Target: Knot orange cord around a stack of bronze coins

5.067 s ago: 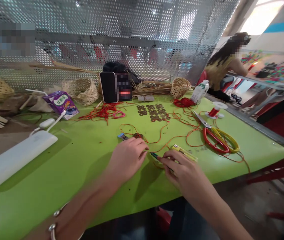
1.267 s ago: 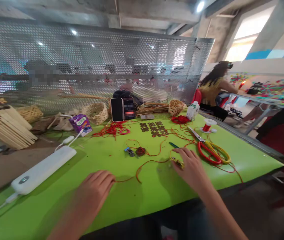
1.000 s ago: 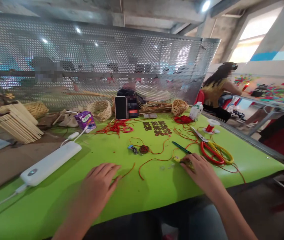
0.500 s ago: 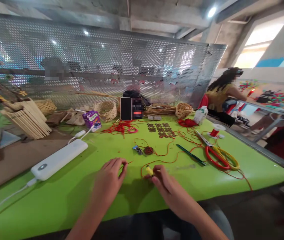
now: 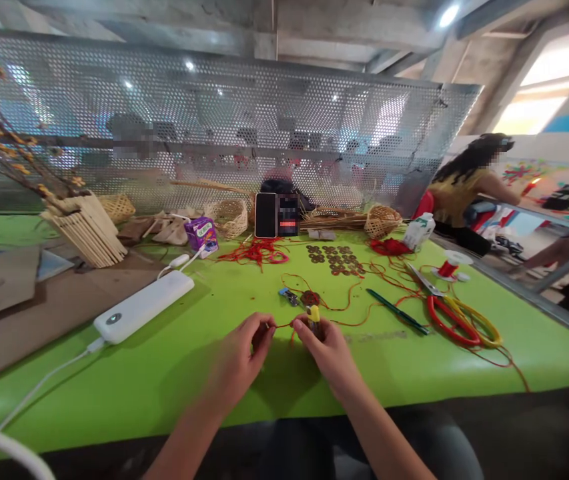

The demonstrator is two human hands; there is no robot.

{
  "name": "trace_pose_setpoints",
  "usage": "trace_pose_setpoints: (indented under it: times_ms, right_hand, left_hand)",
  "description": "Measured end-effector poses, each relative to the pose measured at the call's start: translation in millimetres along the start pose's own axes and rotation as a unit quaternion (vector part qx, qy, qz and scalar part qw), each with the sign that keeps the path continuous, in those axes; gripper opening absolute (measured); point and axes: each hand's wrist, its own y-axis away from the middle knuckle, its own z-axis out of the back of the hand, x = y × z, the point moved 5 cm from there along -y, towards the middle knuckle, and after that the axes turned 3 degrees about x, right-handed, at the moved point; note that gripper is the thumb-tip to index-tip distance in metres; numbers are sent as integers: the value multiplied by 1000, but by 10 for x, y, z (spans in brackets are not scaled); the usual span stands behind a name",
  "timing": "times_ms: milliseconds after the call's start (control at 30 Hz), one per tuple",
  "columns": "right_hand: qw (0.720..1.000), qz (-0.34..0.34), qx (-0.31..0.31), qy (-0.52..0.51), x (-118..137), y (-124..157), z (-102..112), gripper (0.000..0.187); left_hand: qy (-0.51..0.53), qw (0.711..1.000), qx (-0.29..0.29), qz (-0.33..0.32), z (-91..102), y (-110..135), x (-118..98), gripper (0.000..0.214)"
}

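A thin red cord (image 5: 283,325) is stretched between my two hands above the green tabletop. My left hand (image 5: 251,343) is closed, thumb and fingertips pinching one end. My right hand (image 5: 327,343) grips the cord's other side between thumb and forefinger, and a short tail dangles below. Tucked in the same hand is a small yellow-topped object (image 5: 313,313), its lower part hidden by the fingers; it looks like a lighter. Just beyond the hands lie a round reddish-brown coin-like piece (image 5: 310,298) with cord around it and a small blue-and-silver item (image 5: 289,296).
Scissors (image 5: 457,313), a dark green pen (image 5: 397,311) and a red thread spool (image 5: 448,268) lie to the right. Round dark coins (image 5: 337,260) form rows behind. A white power bank (image 5: 144,307) sits left, near a purple drink carton (image 5: 201,236). Another person (image 5: 464,183) sits at far right.
My hands have come closer together, and the cord now runs taut between them. My right hand has turned, so the yellow top points up. The view has shifted slightly left.
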Motion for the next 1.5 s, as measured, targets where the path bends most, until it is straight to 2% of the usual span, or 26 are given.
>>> trace_pose_setpoints:
  times_ms: [167, 333, 600, 733, 833, 1000, 1167, 1500]
  right_hand:
    - [1000, 17, 1, 8, 11, 14, 17, 28]
    - [1000, 25, -18, -5, 24, 3, 43, 29]
    - [997, -1, -42, -72, 0, 34, -48, 44]
    - [988, -33, -11, -149, -12, 71, -183, 55]
    - [978, -62, 2, -198, -39, 81, -250, 55]
    - [983, -70, 0, -173, -46, 43, -272, 53]
    - [984, -67, -16, -166, -9, -3, -263, 54]
    - [986, -61, -23, -155, 42, 2, -262, 51]
  left_hand:
    - [18, 1000, 20, 11, -45, -2, -9, 9]
    - [40, 998, 27, 30, -48, -2, 15, 11]
    - [40, 995, -48, 73, 79, -90, 101, 21]
    - [34, 993, -73, 88, 203, -182, 71, 24]
    - [45, 991, -85, 94, 271, -209, 8, 23]
    - [76, 987, -108, 97, 297, -220, -68, 22]
    - [134, 977, -136, 91, 256, -230, -49, 22]
    - [175, 970, -133, 104, 149, -249, -44, 25]
